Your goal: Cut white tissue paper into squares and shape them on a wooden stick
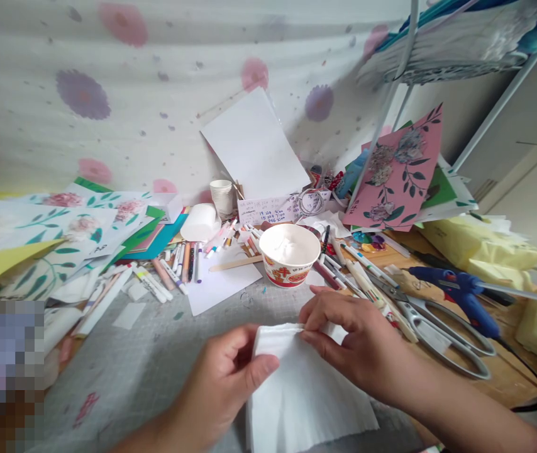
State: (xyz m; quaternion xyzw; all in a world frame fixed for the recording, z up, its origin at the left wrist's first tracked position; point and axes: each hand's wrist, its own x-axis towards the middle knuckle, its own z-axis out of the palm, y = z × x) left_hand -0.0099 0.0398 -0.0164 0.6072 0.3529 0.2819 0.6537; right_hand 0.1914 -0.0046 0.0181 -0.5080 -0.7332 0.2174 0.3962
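A white sheet of tissue paper (304,396) lies in front of me on the grey cutting mat (155,358), its far edge gathered into small pleats. My left hand (224,380) pinches the left end of the pleated edge, thumb on top. My right hand (353,343) pinches the pleats from the right, fingers pressed together on the paper. Just beyond the hands stands a white paper bowl (290,255) with a red pattern.
Markers and pens (188,261) lie scattered behind the mat. Scissors (438,330) and a blue glue gun (461,292) sit at the right. Flowered paper sheets (51,229) pile at the left, a pink flowered card (398,170) leans at the back right, beside stacked paper cups (222,196).
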